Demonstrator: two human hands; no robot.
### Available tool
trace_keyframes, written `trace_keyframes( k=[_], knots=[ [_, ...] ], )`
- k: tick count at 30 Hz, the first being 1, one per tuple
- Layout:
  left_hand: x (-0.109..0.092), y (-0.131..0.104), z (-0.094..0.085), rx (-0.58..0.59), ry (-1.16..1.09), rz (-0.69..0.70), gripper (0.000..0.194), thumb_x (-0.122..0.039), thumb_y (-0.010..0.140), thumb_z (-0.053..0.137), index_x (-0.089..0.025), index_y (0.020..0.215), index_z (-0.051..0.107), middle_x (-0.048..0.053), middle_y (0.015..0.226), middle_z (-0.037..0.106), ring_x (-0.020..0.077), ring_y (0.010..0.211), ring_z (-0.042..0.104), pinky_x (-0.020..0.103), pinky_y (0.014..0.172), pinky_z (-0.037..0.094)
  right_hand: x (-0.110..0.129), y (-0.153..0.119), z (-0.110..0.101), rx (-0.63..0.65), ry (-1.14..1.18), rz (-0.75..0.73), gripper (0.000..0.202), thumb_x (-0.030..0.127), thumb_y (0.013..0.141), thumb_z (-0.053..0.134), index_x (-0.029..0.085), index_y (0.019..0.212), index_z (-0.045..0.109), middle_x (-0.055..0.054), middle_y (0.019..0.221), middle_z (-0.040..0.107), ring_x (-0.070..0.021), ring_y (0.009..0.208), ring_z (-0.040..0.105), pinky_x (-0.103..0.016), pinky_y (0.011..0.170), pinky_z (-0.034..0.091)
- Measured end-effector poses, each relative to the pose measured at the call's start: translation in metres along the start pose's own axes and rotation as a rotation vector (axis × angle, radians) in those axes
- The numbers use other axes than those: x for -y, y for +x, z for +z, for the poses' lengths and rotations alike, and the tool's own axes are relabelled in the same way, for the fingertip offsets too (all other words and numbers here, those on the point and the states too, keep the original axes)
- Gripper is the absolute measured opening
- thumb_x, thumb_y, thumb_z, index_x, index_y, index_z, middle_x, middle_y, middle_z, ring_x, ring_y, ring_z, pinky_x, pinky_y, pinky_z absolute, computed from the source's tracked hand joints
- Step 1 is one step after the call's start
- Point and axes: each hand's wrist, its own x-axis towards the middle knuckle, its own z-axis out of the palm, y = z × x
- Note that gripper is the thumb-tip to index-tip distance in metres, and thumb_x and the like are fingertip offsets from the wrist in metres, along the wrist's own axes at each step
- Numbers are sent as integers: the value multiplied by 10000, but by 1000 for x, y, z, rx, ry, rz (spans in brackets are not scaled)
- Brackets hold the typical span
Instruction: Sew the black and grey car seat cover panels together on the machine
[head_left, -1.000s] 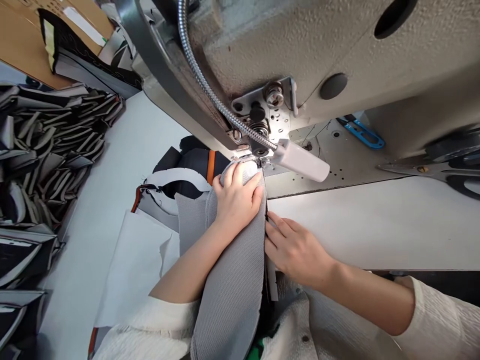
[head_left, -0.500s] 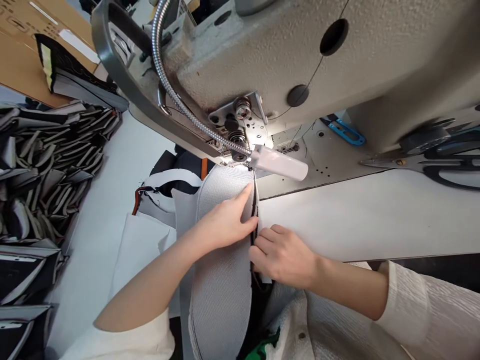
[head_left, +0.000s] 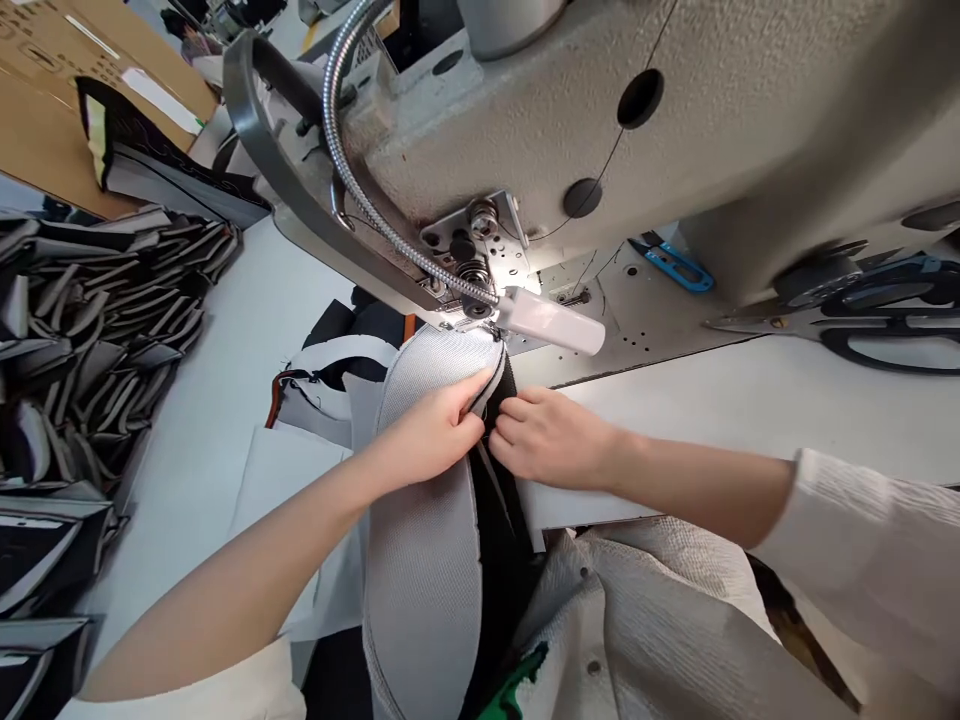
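Note:
A long grey mesh fabric piece (head_left: 427, 590) runs from the lap up to the sewing machine's presser area, its upper end under the lit needle zone. My left hand (head_left: 431, 430) lies on it, thumb and fingers pinching its dark-trimmed right edge. Close by on the right, my right hand (head_left: 551, 437) is closed on black fabric (head_left: 501, 520) that hangs beside the grey piece. A white lamp head (head_left: 553, 320) on a ribbed metal hose sits just above the fabric's top end.
The sewing machine (head_left: 525, 130) spans the top. Blue thread snips (head_left: 675, 265) and black-handled scissors (head_left: 847, 325) lie at the right. Stacked fabric pieces (head_left: 97, 350) fill the left, near a cardboard box (head_left: 45, 110). More cut pieces (head_left: 322, 400) lie left of the grey fabric.
My right hand has moved up, drawing the black fabric into view. My left hand has shifted slightly down and left, and its fingers now pinch the grey piece's edge, which is lifted and curved.

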Motion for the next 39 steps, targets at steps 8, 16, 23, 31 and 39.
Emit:
trace_keyframes(
  k=[8, 16, 23, 31, 39],
  knots=[
    [-12, -1, 44, -109, 618, -180, 567, -325, 930, 275, -143, 1463, 219, 147, 1091, 604, 252, 839, 638, 330, 698, 481, 32, -31, 0, -141, 1, 57, 145, 154, 912, 397, 168, 825, 513, -63, 783, 586, -173, 695, 518, -318, 579, 328],
    [-19, -3, 28, 48, 717, -281, 765, -185, 809, 356, -161, 1491, 10, 129, 1006, 660, 290, 804, 659, 383, 700, 502, 87, -49, 20, -182, -19, 146, 296, 215, 916, 446, 140, 1192, 524, -112, 1261, 534, -282, 1197, 479, -486, 957, 411],
    [4, 1, -8, 72, -174, 40, 689, -176, 755, 359, -157, 1442, 316, 62, 1235, 604, 209, 1138, 546, 323, 984, 440, 91, -35, 25, -477, 103, 206, 206, 180, 882, 490, 128, 1004, 648, -86, 1056, 678, -265, 1088, 595, -395, 906, 504],
    [-5, 7, 10, -11, 192, -90, 696, -217, 778, 367, -145, 1462, 265, 69, 1266, 585, 235, 1220, 493, 317, 994, 422, 92, -31, 19, -382, 90, 159, 283, 116, 840, 451, 29, 990, 674, -194, 1042, 674, -321, 1019, 629, -417, 796, 557],
    [-2, 33, 9, -114, 250, -93, 625, -169, 821, 300, -127, 1445, 307, 96, 1350, 510, 233, 1191, 515, 303, 978, 421, 61, -23, 12, -290, 42, 188, 245, 63, 802, 496, 9, 951, 684, -233, 1065, 654, -318, 1055, 616, -368, 845, 559]
  ],
)
